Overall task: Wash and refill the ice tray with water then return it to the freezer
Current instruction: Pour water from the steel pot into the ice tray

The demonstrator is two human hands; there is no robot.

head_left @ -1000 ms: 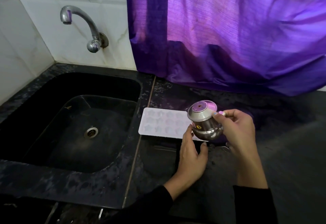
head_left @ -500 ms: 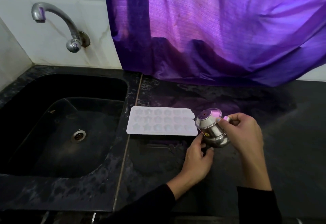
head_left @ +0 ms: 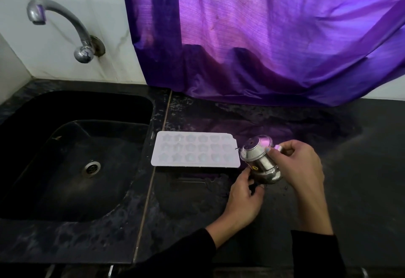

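A white ice tray (head_left: 195, 149) with star and flower shaped cells lies flat on the black counter, just right of the sink. My right hand (head_left: 300, 163) grips a small steel pot (head_left: 260, 161) and holds it tilted, its mouth turned toward the tray's right end. My left hand (head_left: 245, 196) is below the pot, its fingertips touching the pot's underside near the tray's front right corner.
A black sink (head_left: 72, 157) with a round drain (head_left: 92, 167) fills the left side, and a steel tap (head_left: 61, 25) juts from the tiled wall above it. A purple curtain (head_left: 263, 36) hangs down to the counter (head_left: 350, 190) behind the tray.
The tilted pot has shifted right along the tray, from over its right part to just past its right end. My left hand stayed under the pot. The view panned right.
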